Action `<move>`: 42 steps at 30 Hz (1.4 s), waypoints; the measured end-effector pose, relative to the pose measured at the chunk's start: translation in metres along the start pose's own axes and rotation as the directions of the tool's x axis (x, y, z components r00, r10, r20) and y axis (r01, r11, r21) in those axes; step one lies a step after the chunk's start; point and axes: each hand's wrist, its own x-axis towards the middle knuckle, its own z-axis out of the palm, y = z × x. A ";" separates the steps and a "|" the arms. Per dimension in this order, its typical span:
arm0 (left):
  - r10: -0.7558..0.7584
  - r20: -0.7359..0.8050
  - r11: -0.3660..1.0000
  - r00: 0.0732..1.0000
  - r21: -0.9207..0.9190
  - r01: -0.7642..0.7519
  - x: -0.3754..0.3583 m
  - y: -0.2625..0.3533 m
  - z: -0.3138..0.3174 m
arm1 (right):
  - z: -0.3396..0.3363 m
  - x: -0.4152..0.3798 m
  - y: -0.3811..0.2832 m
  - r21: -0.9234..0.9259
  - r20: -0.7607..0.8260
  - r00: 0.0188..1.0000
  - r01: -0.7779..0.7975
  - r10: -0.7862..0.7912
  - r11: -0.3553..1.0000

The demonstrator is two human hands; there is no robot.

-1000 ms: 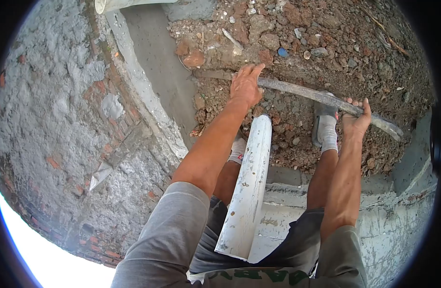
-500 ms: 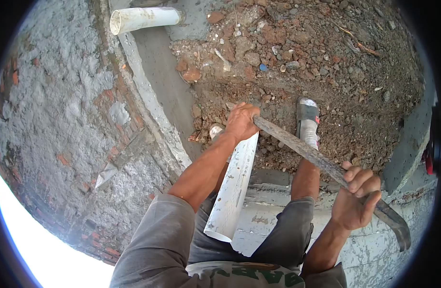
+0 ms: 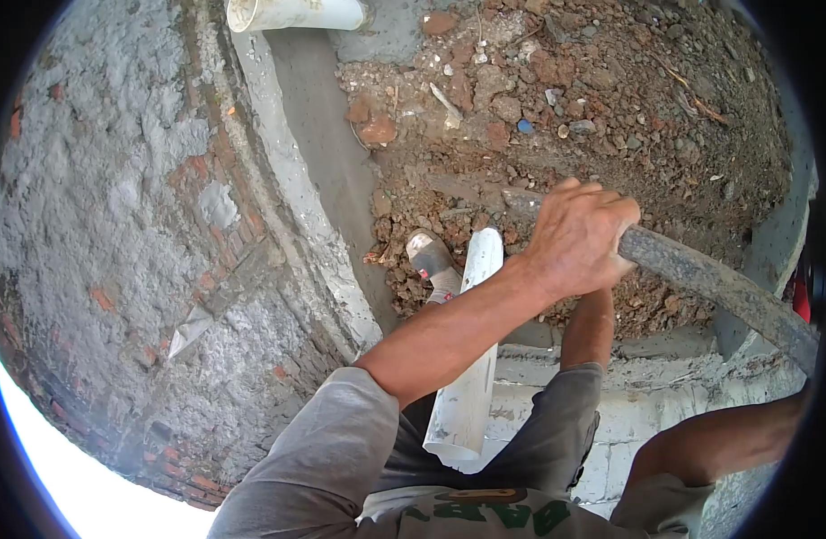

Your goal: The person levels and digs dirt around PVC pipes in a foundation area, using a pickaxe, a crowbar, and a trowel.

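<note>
My left hand is closed round a long, dirt-caked wooden handle, which slants from the middle of the view to the right edge. Past my knuckles the handle's end is over the soil; what is fixed there, if anything, I cannot make out. My right forearm runs to the dark right edge, and the hand itself is out of sight. Under my left forearm a white plastic pipe stands between my legs, its middle part covered by the arm.
Loose brown soil with stones and brick bits fills the upper right. A second white pipe sticks out at the top. On the left, a mortar-smeared brick wall curves beside a concrete ledge. My sandalled foot is on the soil.
My left hand has moved right with the handle, away from above the pipe's top. My right hand has moved right, out of view. The view has shifted slightly.
</note>
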 end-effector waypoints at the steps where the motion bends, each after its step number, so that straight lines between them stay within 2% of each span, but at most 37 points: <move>1: -0.018 -0.045 0.999 0.999 0.038 0.020 -0.013 -0.037 -0.001 | 0.012 -0.016 0.062 0.039 -0.013 1.000 0.018 -0.017 0.999; 2: -0.137 -0.060 0.983 0.989 0.115 0.143 -0.031 -0.088 -0.001 | 0.028 -0.034 0.118 0.075 -0.027 0.999 0.026 -0.024 0.997; 3: -0.443 0.074 0.886 0.893 0.188 0.424 -0.048 -0.136 -0.018 | 0.051 -0.064 0.185 0.097 -0.047 0.998 0.032 -0.028 0.995; 4: -0.405 -0.134 0.841 0.904 0.334 0.426 -0.092 -0.207 -0.014 | 0.046 -0.103 0.272 0.026 0.126 0.989 -0.087 0.083 0.996; 5: -0.604 -0.073 0.713 0.794 0.396 0.579 -0.124 -0.236 -0.029 | 0.063 -0.124 0.270 -0.015 0.009 0.994 -0.109 0.109 0.994; 7: -0.558 -0.091 0.737 0.825 0.403 0.543 -0.136 -0.233 -0.035 | 0.066 -0.135 0.272 -0.029 0.032 0.996 -0.087 0.088 0.996; 9: -0.560 -0.065 0.736 0.826 0.418 0.532 -0.174 -0.199 -0.032 | 0.054 -0.143 0.265 -0.047 0.056 0.990 -0.129 0.131 0.991; 10: -0.579 -0.067 0.753 0.813 0.339 0.564 -0.163 -0.191 -0.026 | 0.043 -0.129 0.269 -0.041 0.067 0.992 -0.103 0.105 0.994; 11: -0.604 -0.063 0.760 0.795 0.254 0.598 -0.153 -0.186 -0.018 | 0.029 -0.116 0.273 -0.046 0.026 0.989 -0.147 0.148 0.988; 14: -0.658 -0.077 0.724 0.749 0.209 0.658 -0.134 -0.209 0.003 | -0.033 -0.074 0.288 0.022 -0.143 0.943 -0.302 0.302 0.953; 16: -0.659 -0.060 0.722 0.750 0.227 0.653 -0.103 -0.211 0.003 | -0.091 -0.050 0.308 0.146 -0.323 0.856 -0.376 0.403 0.915; 17: -0.595 -0.046 0.765 0.802 0.273 0.583 -0.087 -0.209 0.005 | -0.125 -0.041 0.323 0.144 -0.330 0.851 -0.382 0.409 0.913; 18: -0.529 -0.026 0.802 0.848 0.314 0.509 -0.077 -0.210 0.010 | -0.160 -0.037 0.339 0.225 -0.515 0.714 -0.421 0.474 0.879; 19: -0.537 -0.021 0.798 0.844 0.313 0.515 -0.072 -0.214 0.016 | -0.173 -0.036 0.349 0.313 -0.661 0.537 -0.438 0.524 0.843; 20: -0.520 0.026 0.795 0.854 0.379 0.473 -0.067 -0.218 0.021 | -0.188 -0.040 0.353 0.316 -0.661 0.531 -0.444 0.530 0.839; 22: -0.512 0.088 0.785 0.855 0.452 0.424 -0.060 -0.238 0.037 | -0.197 -0.059 0.352 0.320 -0.547 0.640 -0.436 0.540 0.841; 23: -0.547 0.196 0.752 0.814 0.543 0.375 -0.060 -0.250 0.047 | -0.200 -0.065 0.348 0.323 -0.496 0.681 -0.430 0.538 0.843; 24: -0.581 0.305 0.722 0.755 0.621 0.305 -0.065 -0.261 0.061 | -0.195 -0.073 0.340 0.328 -0.516 0.664 -0.431 0.541 0.841; 26: -0.522 0.298 0.766 0.799 0.577 0.285 -0.058 -0.275 0.080 | -0.179 -0.069 0.328 0.317 -0.436 0.688 -0.487 0.581 0.814; 28: -0.753 0.242 0.647 0.612 0.443 0.621 -0.045 -0.264 0.079 | -0.167 -0.073 0.319 0.304 -0.468 0.666 -0.495 0.581 0.814; 29: -0.691 0.188 0.672 0.698 0.522 0.525 -0.046 -0.262 0.083 | -0.165 -0.074 0.315 0.304 -0.416 0.706 -0.487 0.573 0.819; 30: -0.697 0.176 0.662 0.695 0.529 0.530 -0.045 -0.257 0.080 | -0.161 -0.072 0.311 0.306 -0.349 0.746 -0.481 0.567 0.822; 32: -0.529 0.361 0.778 0.768 0.568 0.269 -0.037 -0.243 0.074 | -0.160 -0.065 0.293 0.330 -0.361 0.754 -0.447 0.548 0.832; 33: -0.524 0.373 0.779 0.766 0.573 0.255 -0.037 -0.227 0.074 | -0.163 -0.059 0.278 0.340 -0.376 0.743 -0.445 0.553 0.829; 35: -0.579 0.348 0.786 0.737 0.478 0.392 -0.041 -0.185 0.076 | -0.171 -0.046 0.246 0.323 -0.387 0.754 -0.428 0.530 0.844; 36: -0.489 0.257 0.842 0.834 0.389 0.374 -0.052 -0.171 0.085 | -0.171 -0.042 0.224 0.284 -0.369 0.789 -0.407 0.491 0.868; 37: -0.476 0.261 0.860 0.840 0.340 0.381 -0.057 -0.158 0.095 | -0.183 -0.042 0.201 0.312 -0.315 0.821 -0.384 0.476 0.869; 39: -0.474 0.389 0.877 0.790 0.287 0.385 -0.044 -0.112 0.100 | -0.193 -0.042 0.147 0.238 -0.190 0.905 -0.334 0.380 0.912; 41: -0.338 0.428 0.941 0.839 0.149 0.303 -0.036 -0.092 0.123 | -0.198 -0.038 0.096 0.191 -0.179 0.945 -0.239 0.273 0.952; 42: -0.279 0.399 0.960 0.874 0.082 0.269 -0.029 -0.077 0.130 | -0.205 -0.033 0.069 0.223 -0.158 0.954 -0.218 0.256 0.950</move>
